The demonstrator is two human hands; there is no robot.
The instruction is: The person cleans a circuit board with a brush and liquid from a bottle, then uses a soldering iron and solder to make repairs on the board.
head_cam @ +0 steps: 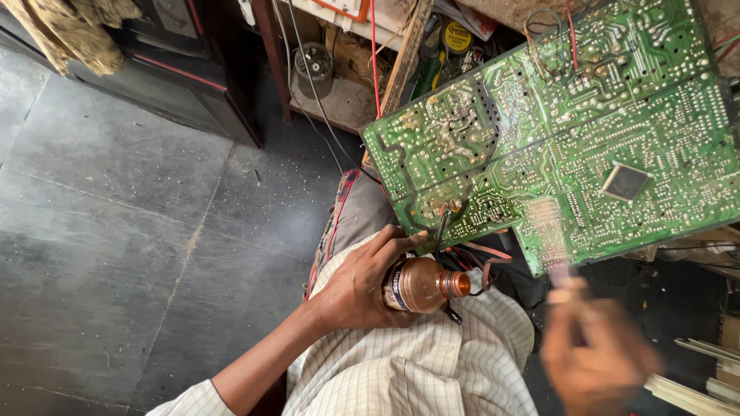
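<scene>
brown bottle (422, 284) in left hand (356, 286) grip (neck rightward)

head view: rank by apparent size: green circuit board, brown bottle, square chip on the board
1. green circuit board, by far the largest
2. brown bottle, partly covered by the left hand
3. square chip, smallest

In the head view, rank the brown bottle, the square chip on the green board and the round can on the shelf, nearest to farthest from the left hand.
1. Brown bottle: held in the left hand.
2. Square chip: up right, on the green circuit board.
3. Round can: far up, on the shelf.
</scene>
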